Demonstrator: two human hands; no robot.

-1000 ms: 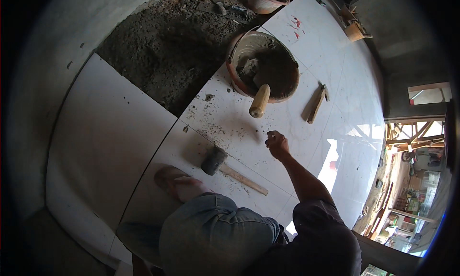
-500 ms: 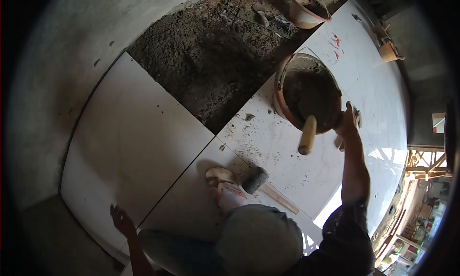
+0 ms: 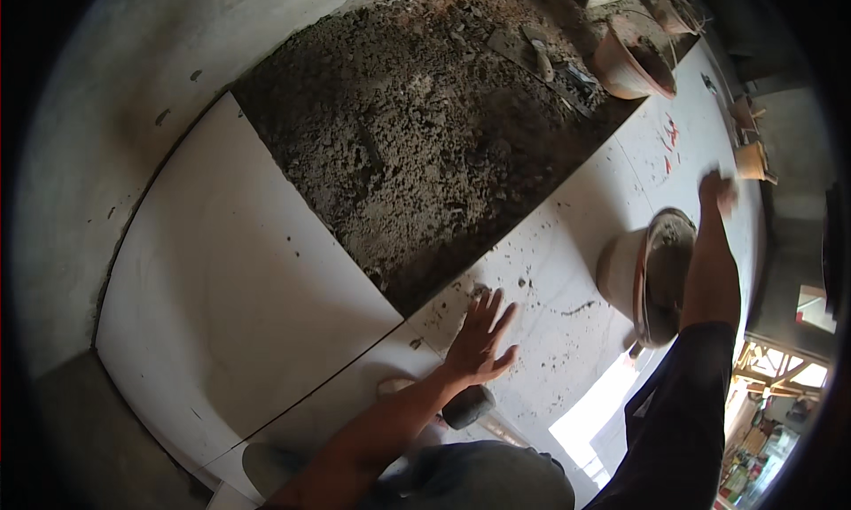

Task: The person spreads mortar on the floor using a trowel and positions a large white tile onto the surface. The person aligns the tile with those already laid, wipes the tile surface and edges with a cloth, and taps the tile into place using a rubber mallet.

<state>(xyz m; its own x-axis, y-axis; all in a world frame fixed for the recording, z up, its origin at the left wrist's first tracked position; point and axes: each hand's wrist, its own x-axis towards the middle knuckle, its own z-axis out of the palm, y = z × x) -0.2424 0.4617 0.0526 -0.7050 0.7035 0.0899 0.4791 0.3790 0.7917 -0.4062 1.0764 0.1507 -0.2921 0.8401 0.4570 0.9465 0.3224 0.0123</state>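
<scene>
My left hand, fingers spread and empty, is over the white floor tile beside the corner of the mortar bed. My right hand reaches out on the far right, beyond the bucket. Motion blurs its fingers, so what it may hold cannot be made out. Grey mortar coats the inside of the bucket, and my right forearm covers part of its rim. Below my left hand lies a mallet with a black head, its handle partly hidden by my knee.
Another mortar-stained bucket stands at the far edge of the bed, near a trowel. A large tile lies left, against the wall. Crumbs of mortar dot the tiles. A small tan container sits far right.
My left hand has come from the lower left to the tile in the middle. My right hand has left the bucket's rim and moved farther out. The wooden handle over the bucket no longer shows.
</scene>
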